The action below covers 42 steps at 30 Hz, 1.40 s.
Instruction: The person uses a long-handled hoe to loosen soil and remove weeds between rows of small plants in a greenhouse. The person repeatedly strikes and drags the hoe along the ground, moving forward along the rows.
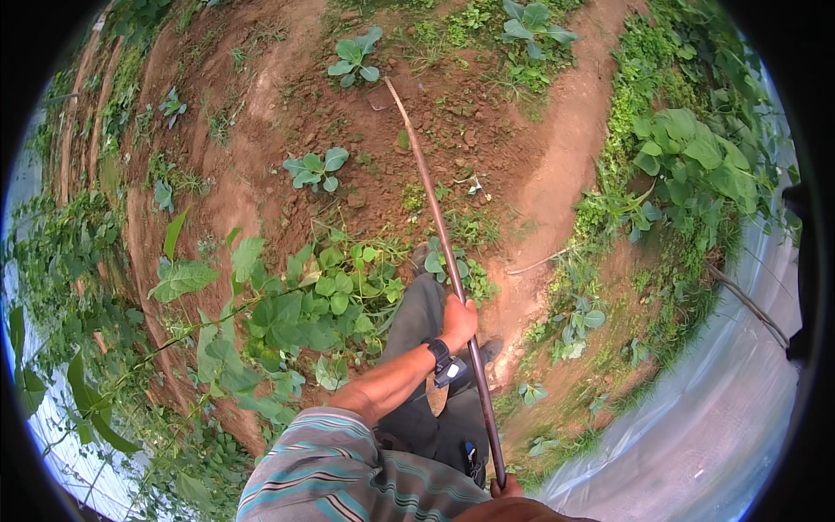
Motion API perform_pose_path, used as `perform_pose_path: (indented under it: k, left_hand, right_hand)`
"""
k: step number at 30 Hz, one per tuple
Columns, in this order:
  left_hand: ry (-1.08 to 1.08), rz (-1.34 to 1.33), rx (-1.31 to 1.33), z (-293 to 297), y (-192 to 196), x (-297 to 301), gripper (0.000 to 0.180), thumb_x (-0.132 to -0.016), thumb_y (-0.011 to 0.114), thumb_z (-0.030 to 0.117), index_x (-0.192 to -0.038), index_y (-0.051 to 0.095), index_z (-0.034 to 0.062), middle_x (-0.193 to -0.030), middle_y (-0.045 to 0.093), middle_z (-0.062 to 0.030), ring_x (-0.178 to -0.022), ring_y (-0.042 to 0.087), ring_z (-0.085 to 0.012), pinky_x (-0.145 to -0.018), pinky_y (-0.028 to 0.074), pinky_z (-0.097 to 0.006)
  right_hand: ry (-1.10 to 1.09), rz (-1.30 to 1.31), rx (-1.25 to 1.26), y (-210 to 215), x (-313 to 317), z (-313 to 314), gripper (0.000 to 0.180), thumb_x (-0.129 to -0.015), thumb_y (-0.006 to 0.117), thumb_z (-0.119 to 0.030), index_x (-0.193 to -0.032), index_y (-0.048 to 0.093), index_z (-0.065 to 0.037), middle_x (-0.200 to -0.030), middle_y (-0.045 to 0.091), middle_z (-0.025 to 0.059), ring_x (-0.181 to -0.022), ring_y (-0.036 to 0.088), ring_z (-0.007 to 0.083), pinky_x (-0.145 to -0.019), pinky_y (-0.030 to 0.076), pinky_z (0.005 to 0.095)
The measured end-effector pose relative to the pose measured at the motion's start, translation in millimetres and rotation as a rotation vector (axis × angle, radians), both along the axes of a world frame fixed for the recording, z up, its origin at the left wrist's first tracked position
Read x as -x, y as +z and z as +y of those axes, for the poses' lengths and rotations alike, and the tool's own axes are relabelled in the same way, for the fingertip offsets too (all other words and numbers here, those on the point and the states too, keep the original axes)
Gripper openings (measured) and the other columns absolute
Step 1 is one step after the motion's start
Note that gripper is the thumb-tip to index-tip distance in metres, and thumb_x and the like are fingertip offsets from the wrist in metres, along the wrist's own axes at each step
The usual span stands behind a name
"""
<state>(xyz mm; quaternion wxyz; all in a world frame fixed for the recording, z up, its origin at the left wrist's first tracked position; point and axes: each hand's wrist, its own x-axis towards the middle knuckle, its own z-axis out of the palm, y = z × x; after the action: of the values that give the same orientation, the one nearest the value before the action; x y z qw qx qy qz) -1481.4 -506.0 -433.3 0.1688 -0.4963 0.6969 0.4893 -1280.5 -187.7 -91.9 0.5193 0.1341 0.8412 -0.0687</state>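
At the far left, a leafy vine (261, 317) with broad green leaves sprawls over the red-brown soil bed (365, 157), and small seedlings (315, 169) stand apart from one another in the bare earth farther up; just right of the vine, the person's dark trousers (417, 348) run down the middle of the view, with a striped sleeve (330, 452) coming in from the lower edge; the left hand (458, 322), a dark watch (439, 354) at its wrist, is clamped around the long wooden handle (439, 235) about halfway along its length; the handle slants from the bottom centre up and to the left, its far end (389, 83) resting on the soil among loose clods, the tool head there too small to make out; the right hand (506, 487) sits at the handle's near end at the bottom edge, mostly cut off, fingers seemingly wrapped about the wood; to the right, a trodden dirt path (557, 174) runs upward, edged by weeds and a large-leafed plant (696, 157); pale plastic sheeting (722, 418) lies at the far right.
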Motion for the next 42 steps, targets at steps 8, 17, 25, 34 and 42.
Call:
perform_pose_path:
  k: [8, 17, 25, 34, 42]
  left_hand:
    - [0.041, 0.166, 0.057, -152, -49, 230, 0.034, -0.099, 0.065, 0.026, -0.106, 0.056, -0.0068, -0.095, 0.07, -0.029, -0.09, 0.071, -0.0467, -0.08, 0.056, -0.053]
    - [-0.032, 0.069, -0.037, -31, -29, 128, 0.035, -0.103, 0.062, 0.025, -0.111, 0.051, -0.0065, -0.095, 0.069, -0.0315, -0.092, 0.07, -0.0495, -0.081, 0.054, -0.056]
    - [-0.113, -0.035, -0.21, 60, 14, -18, 0.022, -0.104, 0.058, 0.017, -0.109, 0.045, -0.0002, -0.071, 0.059, -0.0086, -0.053, 0.061, -0.0198, -0.046, 0.048, -0.039]
    - [0.074, 0.228, -0.135, -36, -44, 211, 0.024, -0.095, 0.063, 0.019, -0.097, 0.055, -0.0041, -0.079, 0.063, -0.017, -0.07, 0.066, -0.0295, -0.065, 0.052, -0.046]
    - [-0.102, 0.115, 0.12, -39, -81, 287, 0.033, -0.101, 0.063, 0.024, -0.109, 0.057, -0.0076, -0.097, 0.072, -0.0273, -0.089, 0.072, -0.045, -0.081, 0.056, -0.052]
  right_hand:
    - [-0.202, 0.297, 0.33, -132, 146, -159, 0.024, -0.092, 0.078, -0.021, -0.1, 0.065, -0.002, -0.078, 0.066, 0.02, -0.071, 0.066, 0.0397, -0.067, 0.053, 0.0482]
    - [-0.214, 0.199, 0.165, -75, 56, -81, 0.024, -0.088, 0.08, -0.019, -0.09, 0.062, -0.002, -0.069, 0.06, 0.0161, -0.062, 0.06, 0.0316, -0.063, 0.049, 0.0443]
    - [-0.201, 0.001, -0.025, 49, -46, -15, 0.025, -0.089, 0.078, -0.024, -0.091, 0.062, -0.005, -0.073, 0.066, 0.0226, -0.069, 0.067, 0.0465, -0.064, 0.052, 0.0548]
    - [-0.299, 0.266, 0.297, -95, 134, -78, 0.027, -0.093, 0.077, -0.025, -0.1, 0.064, -0.003, -0.081, 0.069, 0.0247, -0.079, 0.069, 0.0471, -0.069, 0.054, 0.0529]
    - [-0.413, 0.274, 0.422, -192, 193, -108, 0.031, -0.093, 0.076, -0.024, -0.112, 0.065, -0.002, -0.092, 0.071, 0.0255, -0.088, 0.069, 0.0473, -0.077, 0.054, 0.052]
